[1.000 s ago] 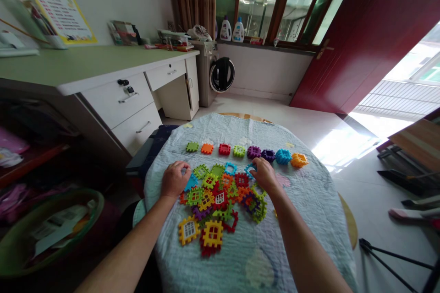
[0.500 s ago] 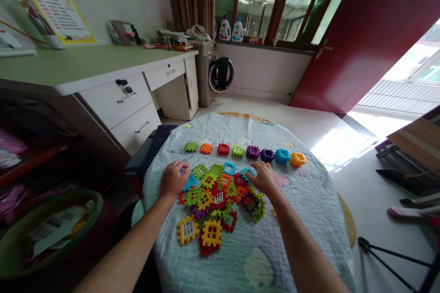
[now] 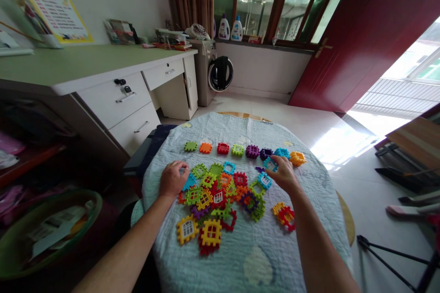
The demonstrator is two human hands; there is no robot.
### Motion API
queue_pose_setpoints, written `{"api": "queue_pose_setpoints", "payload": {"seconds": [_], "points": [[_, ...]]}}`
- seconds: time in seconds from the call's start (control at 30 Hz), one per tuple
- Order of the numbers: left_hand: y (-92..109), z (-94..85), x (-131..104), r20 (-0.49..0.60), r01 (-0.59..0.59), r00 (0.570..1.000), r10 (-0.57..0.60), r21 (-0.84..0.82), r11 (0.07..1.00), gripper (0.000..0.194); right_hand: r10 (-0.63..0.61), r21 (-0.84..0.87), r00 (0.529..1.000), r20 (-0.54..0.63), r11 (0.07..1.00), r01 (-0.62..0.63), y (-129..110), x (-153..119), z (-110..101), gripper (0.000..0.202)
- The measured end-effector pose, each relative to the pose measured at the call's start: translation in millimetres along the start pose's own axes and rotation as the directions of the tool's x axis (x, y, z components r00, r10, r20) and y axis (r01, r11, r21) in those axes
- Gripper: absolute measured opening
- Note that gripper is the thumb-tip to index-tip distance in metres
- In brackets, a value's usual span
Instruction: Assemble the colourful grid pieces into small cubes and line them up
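Observation:
My right hand (image 3: 284,172) pinches a light-blue plastic window block (image 3: 270,164) just before the back row. Below it lies another blue block with a white window grid (image 3: 264,180). My left hand (image 3: 173,178) rests at the left edge of the block pile (image 3: 218,198), thumb and fingers loosely curved with a gap between them. Beside its thumb is a blue block (image 3: 189,182), and no block shows in its grasp. The pile mixes green, yellow, red, orange and purple notched square blocks. Nearer my right forearm, a red block (image 3: 286,218) overlaps a yellow-orange one.
Single blocks and small stacks form a back row, from a green block (image 3: 190,146) to an orange stack (image 3: 297,158). A pale-blue cloth (image 3: 309,201) covers the round table. A desk (image 3: 103,64) stands left, a washing machine (image 3: 206,73) behind, a tripod leg (image 3: 392,252) right.
My right hand has moved right from the pile's upper edge with a blue block. The red and yellow-orange blocks, previously behind my forearm, now show. My left hand stays put.

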State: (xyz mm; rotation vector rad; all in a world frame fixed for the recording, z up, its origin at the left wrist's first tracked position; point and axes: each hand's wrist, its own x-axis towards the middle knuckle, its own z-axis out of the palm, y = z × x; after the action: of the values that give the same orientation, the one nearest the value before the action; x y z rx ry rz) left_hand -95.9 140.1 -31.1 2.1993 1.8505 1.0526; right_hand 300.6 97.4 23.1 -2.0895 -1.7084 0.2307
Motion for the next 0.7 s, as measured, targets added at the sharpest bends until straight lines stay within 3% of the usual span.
{"api": "queue_pose_setpoints", "payload": {"seconds": [0.1, 0.2, 0.4, 0.7], "points": [[0, 0.3, 0, -0.007, 0.0, 1.0, 0.0, 0.008, 1.0, 0.016, -0.072, 0.004, 0.994, 0.08, 0.997, 0.072, 15, -8, -7, 0.052], [1, 0.1, 1, -0.004, 0.001, 1.0, -0.001, 0.014, 1.0, 0.016, -0.101, 0.012, 0.988, 0.117, 0.995, 0.1, 14, -22, 1, 0.048], [-2, 1.2, 0, -0.003, -0.006, 1.0, 0.006, 0.013, 1.0, 0.016, -0.043, -0.066, 0.991, 0.131, 0.996, 0.052, 3, -37, 22, 0.05], [-4, 1.8, 0, -0.01, -0.016, 1.0, 0.017, 0.01, 1.0, 0.016, -0.034, -0.09, 0.991, 0.129, 0.995, 0.046, 5, -37, 25, 0.055]]}}
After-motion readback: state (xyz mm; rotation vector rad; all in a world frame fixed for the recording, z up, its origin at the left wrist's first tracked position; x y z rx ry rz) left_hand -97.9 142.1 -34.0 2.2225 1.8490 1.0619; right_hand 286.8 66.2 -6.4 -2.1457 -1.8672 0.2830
